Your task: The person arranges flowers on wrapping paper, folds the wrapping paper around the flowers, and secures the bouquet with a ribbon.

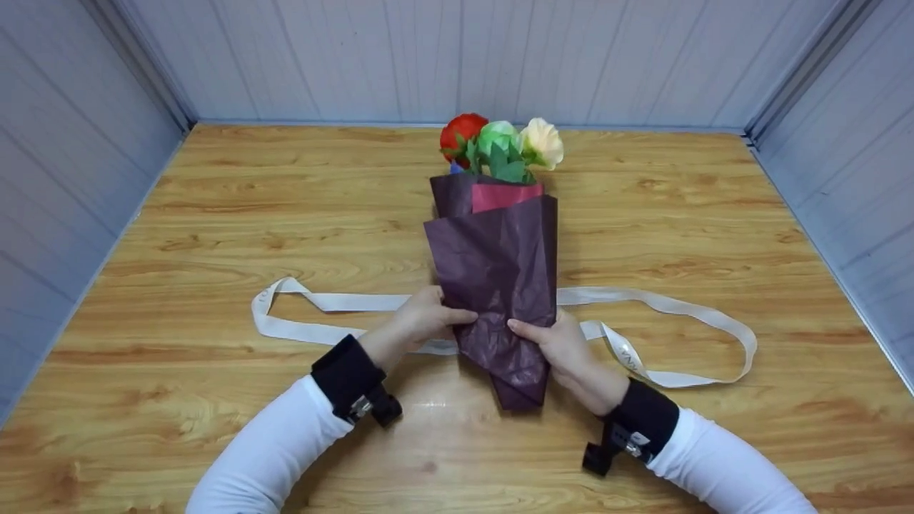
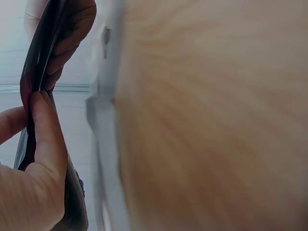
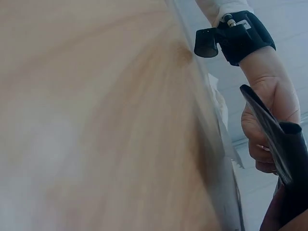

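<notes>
A bouquet [image 1: 500, 264] wrapped in dark purple paper is in the middle of the head view, blooms pointing away. A red flower [image 1: 463, 134], a pale green one [image 1: 498, 134] and a cream one [image 1: 544, 143] stick out of its top. My left hand [image 1: 428, 318] grips the lower left side of the wrapping, thumb on the front. On the opposite side my right hand [image 1: 564, 346] holds it the same way. Both wrist views show the wrapping [image 2: 43, 53] raised off the table. Under the bouquet runs a white ribbon [image 1: 300, 330], partly hidden by it.
The ribbon's loops spread left and right over the wooden table [image 1: 214, 428], with a twist near my right wrist. Pale panelled walls [image 1: 428, 64] close off the back and both sides. Each wrist wears a black band [image 1: 348, 375] with a small camera.
</notes>
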A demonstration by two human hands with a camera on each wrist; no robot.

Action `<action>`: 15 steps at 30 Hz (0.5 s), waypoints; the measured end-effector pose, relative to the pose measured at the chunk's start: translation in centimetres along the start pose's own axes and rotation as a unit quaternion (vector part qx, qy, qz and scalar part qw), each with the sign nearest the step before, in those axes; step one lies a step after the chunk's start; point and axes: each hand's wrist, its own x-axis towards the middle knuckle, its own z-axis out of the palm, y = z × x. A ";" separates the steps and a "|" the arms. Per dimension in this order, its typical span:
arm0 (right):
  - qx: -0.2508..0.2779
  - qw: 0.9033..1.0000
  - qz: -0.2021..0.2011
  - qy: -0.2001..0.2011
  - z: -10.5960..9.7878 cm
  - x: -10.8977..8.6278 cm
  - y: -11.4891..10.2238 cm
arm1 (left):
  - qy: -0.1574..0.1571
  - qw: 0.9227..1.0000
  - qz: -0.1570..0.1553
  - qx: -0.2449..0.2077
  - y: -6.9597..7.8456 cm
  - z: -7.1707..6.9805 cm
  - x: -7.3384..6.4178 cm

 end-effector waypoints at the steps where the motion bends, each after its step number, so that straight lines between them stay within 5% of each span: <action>1: 0.000 1.000 0.002 -0.001 0.0 0.0 0.1 | -0.003 1.000 -0.011 -0.012 -0.1 0.0 0.1; 8: 0.002 0.999 0.030 -0.026 0.0 0.9 0.4 | 0.002 0.998 -0.067 -0.009 0.1 -0.3 0.7; 15: 0.011 0.992 0.019 -0.120 -0.5 1.5 -0.1 | -0.003 0.996 -0.086 -0.024 0.0 -0.7 1.3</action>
